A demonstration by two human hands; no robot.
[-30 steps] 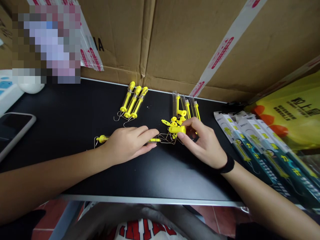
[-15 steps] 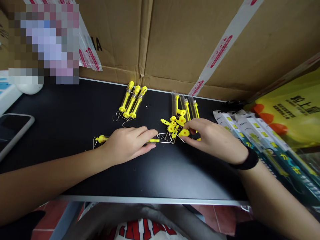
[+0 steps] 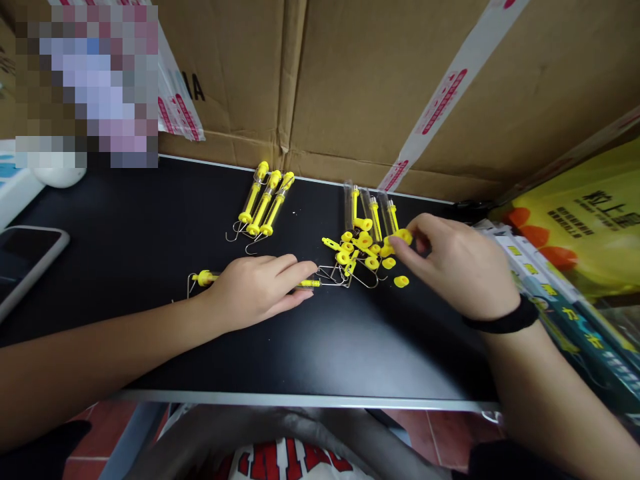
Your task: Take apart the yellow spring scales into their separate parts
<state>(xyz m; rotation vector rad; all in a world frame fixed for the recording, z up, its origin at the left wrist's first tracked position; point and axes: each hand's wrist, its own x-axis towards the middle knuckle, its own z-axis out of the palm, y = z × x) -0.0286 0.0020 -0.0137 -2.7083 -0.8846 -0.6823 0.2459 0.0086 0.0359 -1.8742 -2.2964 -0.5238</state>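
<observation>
My left hand (image 3: 267, 288) is closed over a tubular spring scale (image 3: 204, 278) lying on the black tabletop. A yellow cap and wire hook show at its left end, a yellow rod and wire at its right. My right hand (image 3: 453, 263) pinches a yellow plastic piece (image 3: 403, 236) between thumb and fingers, over the right side of a pile of small yellow parts (image 3: 345, 257). Wire hooks (image 3: 370, 281) lie among that pile. One loose yellow cap (image 3: 401, 281) sits just below my right fingers. Behind the pile are three clear tubes (image 3: 349, 203) with yellow rods.
Three spring scales (image 3: 265, 203) with hooks lie side by side toward the back. A cardboard box (image 3: 360, 87) stands along the far edge. Printed boxes (image 3: 565, 300) and a yellow bag (image 3: 590, 213) are at the right, a phone (image 3: 30, 263) at the left.
My right hand has moved right and slightly away from me, now pinching a yellow piece over the pile's right side. Loose yellow caps show where it was. My left hand is nearly still.
</observation>
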